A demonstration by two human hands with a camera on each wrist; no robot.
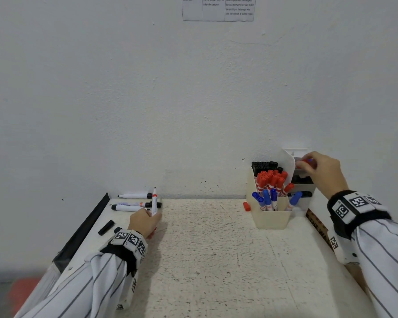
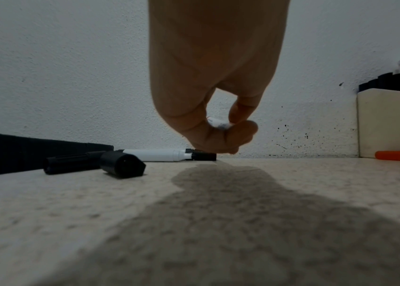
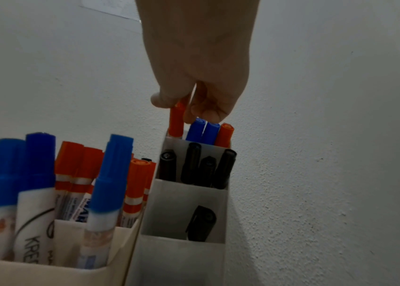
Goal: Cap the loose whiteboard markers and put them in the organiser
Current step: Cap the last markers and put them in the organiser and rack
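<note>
My left hand grips an uncapped red marker upright, tip up, near the table's far left; in the left wrist view my left hand curls round its white barrel. My right hand pinches the top of a red-capped marker standing in the back compartment of the grey organiser, and the right wrist view shows my right hand beside two blue caps. Three uncapped markers lie behind my left hand. Two black caps lie left of it.
A cream organiser full of red, blue and black markers stands at the back right, left of the grey one. A loose red cap lies by its left side. A black strip edges the table's left. The wall is close behind.
</note>
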